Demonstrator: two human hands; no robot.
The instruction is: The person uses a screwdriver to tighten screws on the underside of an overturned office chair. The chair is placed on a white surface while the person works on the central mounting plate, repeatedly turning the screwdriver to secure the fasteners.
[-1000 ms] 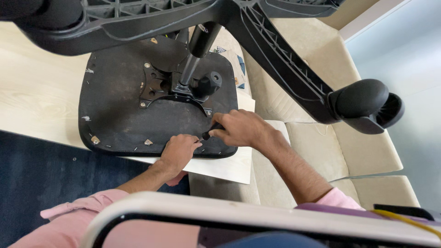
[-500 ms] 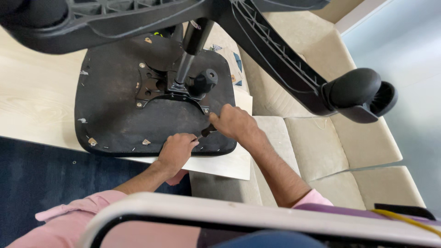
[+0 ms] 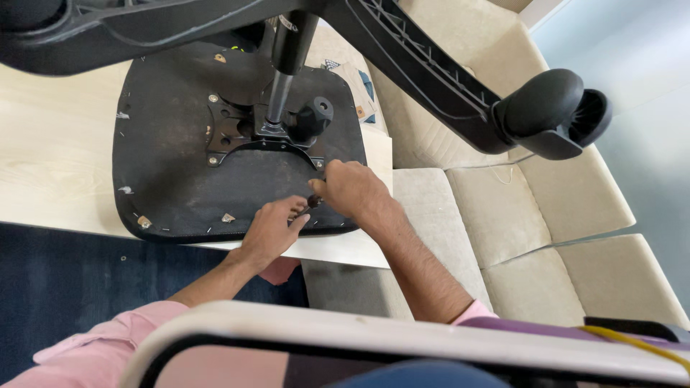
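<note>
An upturned chair seat (image 3: 187, 179), black fabric underside up, lies on a pale wood table (image 3: 50, 172). It's the landmark for everything else.

Left hand (image 3: 269, 231): at the seat's near edge, towards its right corner, fingers curled narrow round a small dark tool (image 3: 313, 202). Only the tool's tip shows btwn the two hands; can't tell what kind it is.

Right hand (image 3: 352, 190): just right of the left one, over the seat's near-right part, knuckles up, fingers bent down and closed onto the same tool or the spot it meets. Grip itself hidden by the back of the hand, so can't tell exactly what it pinches. The hands touch or nearly touch.

Middle of the seat: black metal plate (image 3: 248, 140) w/ bolts, a steel column (image 3: 277, 100) rising from it, and a black round knob (image 3: 313, 118) just right of the column.

Above the seat, closest to the camera: black chair base (image 3: 424, 79) w/ ribbed legs, one ending in a black wheel (image 3: 557, 111) well right of the seat.

Seat's edges: a few staples and small scraps of torn fabric, esp. near-left corner.

Right of the seat, past the table edge: beige cushions (image 3: 503, 215). Below the seat's near side: dark blue carpet (image 3: 86, 287). Both forearms come from pink sleeves (image 3: 93, 345) at the bottom.
</note>
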